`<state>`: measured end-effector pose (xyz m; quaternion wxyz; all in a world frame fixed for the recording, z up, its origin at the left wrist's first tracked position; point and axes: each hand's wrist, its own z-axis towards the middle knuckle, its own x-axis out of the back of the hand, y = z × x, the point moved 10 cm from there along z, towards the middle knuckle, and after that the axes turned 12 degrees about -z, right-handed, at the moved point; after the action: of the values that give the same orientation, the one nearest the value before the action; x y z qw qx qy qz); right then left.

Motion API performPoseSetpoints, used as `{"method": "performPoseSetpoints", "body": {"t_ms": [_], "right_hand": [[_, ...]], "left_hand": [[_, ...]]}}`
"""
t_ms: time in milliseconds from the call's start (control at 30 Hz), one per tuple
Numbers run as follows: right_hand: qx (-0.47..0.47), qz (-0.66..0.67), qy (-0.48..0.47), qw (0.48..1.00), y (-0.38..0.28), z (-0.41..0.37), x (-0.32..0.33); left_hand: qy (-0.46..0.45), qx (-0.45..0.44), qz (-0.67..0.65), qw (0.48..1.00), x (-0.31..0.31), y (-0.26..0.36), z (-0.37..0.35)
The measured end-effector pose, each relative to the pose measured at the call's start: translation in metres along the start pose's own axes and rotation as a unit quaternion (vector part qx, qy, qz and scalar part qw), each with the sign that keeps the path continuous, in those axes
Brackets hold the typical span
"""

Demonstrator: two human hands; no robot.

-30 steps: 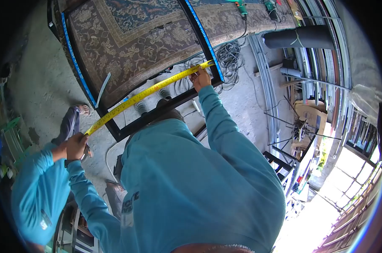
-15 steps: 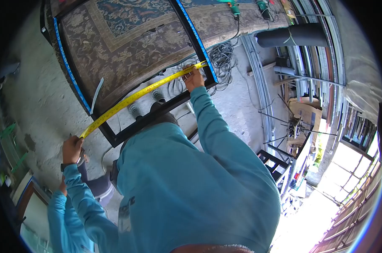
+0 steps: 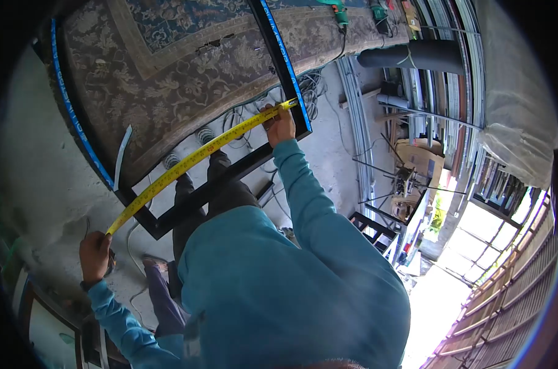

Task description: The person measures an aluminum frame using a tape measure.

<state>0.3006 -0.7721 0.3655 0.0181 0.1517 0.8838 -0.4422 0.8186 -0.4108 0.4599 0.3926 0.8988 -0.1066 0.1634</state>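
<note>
R hand (image 3: 280,128), approx. 12 o'clock, pinching yellow tape (image 3: 212,146) nr its tip, by blk frame (image 3: 214,189); L hand (image 3: 95,255), approx. 8, curled at tape's other end. Tape spans frame, slightly bowed.

Workshop, metal/frame fabrication type. Long metal bars (image 3: 466,98) are standing packed along one side, more lengths (image 3: 356,123) are lying on the bare grey floor (image 3: 45,154). Green corded power tool (image 3: 340,16) is sitting on a carpet-covered work surface (image 3: 187,80), second one (image 3: 379,15) beside it. Loose cable (image 3: 310,95) is coiling on the floor nearby. Dark roll (image 3: 411,56) is resting by the bars, tied with a cord. Cardboard (image 3: 419,161) and small black frames (image 3: 374,232) are cluttering the far side. Daylight is coming in past a slatted wall (image 3: 506,289).
</note>
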Motion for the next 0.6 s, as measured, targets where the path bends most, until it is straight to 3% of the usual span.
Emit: {"method": "performPoseSetpoints", "body": {"t_ms": [67, 100, 200, 233, 433, 600], "right_hand": [[0.007, -0.032, 0.007, 0.999, -0.004, 0.002, -0.001], [0.008, -0.036, 0.011, 0.999, -0.005, 0.001, 0.000], [0.016, -0.048, 0.013, 0.999, -0.008, 0.000, -0.003], [0.019, -0.052, 0.008, 0.998, -0.010, -0.001, -0.003], [0.044, -0.075, 0.042, 0.995, -0.017, 0.000, -0.001], [0.073, -0.136, 0.084, 0.984, -0.033, 0.000, -0.006]], "left_hand": [[-0.031, 0.045, -0.042, 0.998, -0.002, 0.037, -0.002], [-0.020, 0.017, -0.048, 0.998, -0.002, 0.040, 0.000], [-0.034, 0.000, -0.009, 0.999, -0.001, 0.025, 0.009], [-0.026, -0.062, 0.010, 0.998, 0.000, 0.026, 0.013], [-0.040, -0.033, -0.064, 0.997, -0.001, 0.018, 0.025], [-0.131, 0.105, -0.152, 0.974, -0.016, 0.012, 0.027]]}}
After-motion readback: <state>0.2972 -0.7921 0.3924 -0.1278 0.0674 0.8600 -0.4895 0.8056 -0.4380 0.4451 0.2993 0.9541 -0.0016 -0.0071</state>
